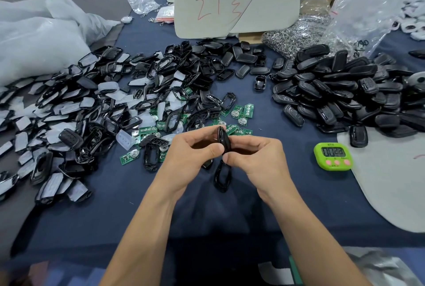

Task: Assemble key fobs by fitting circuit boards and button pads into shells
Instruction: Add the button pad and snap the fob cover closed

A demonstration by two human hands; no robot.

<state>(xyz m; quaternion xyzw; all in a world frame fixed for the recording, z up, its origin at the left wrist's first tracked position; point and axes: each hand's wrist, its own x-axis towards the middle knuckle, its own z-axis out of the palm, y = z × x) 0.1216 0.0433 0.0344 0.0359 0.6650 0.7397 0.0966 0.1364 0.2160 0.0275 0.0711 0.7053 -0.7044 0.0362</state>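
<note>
A black key fob [223, 139] stands on edge between both hands above the blue cloth. My left hand [192, 158] pinches its left side, and my right hand [257, 159] pinches its right side with thumb and fingers curled. A black shell frame [222, 177] lies on the cloth just below the hands. Green circuit boards [241, 110] are scattered behind the hands. Black shell frames with white button pads [80, 110] are heaped at the left. A pile of closed black fobs [340, 92] sits at the right.
A green timer [332, 155] sits right of my right hand. A grey foam sheet [391, 182] covers the right table edge. A cardboard sign [236, 0] stands at the back, beside a bag of metal key rings [296, 37]. White plastic bags [34, 39] lie far left.
</note>
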